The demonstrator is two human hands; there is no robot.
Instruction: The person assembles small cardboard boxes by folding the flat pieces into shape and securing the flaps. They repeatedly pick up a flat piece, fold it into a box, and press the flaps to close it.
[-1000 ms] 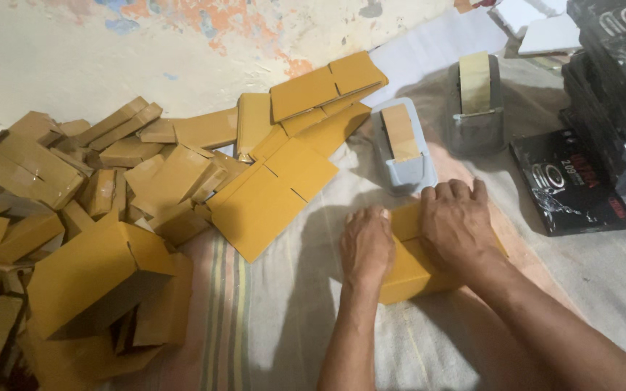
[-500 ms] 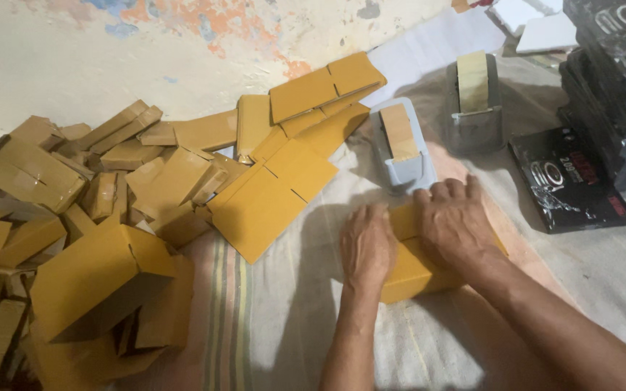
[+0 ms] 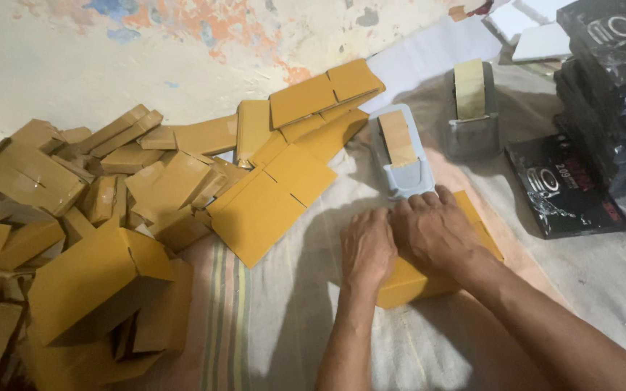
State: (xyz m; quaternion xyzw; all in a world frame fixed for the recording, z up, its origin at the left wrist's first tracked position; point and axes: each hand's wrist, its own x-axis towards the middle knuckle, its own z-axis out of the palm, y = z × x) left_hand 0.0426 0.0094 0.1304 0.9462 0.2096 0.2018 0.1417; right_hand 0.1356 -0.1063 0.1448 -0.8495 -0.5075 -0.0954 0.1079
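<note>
Both hands press flat on a small brown cardboard box [image 3: 429, 279], lower centre: left hand [image 3: 368, 248] and right hand [image 3: 435, 233], palms spread. Closing step; next calls for tape from the grey dispenser [image 3: 400, 153] just above.

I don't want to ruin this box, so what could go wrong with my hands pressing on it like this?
Both the left hand and right hand press flat on the small yellow cardboard box, so hard pressure might dent its top. The grey tape dispenser sits just beyond the fingertips and could get knocked. The box rests on a soft cloth, so it may slide or tilt.
</note>
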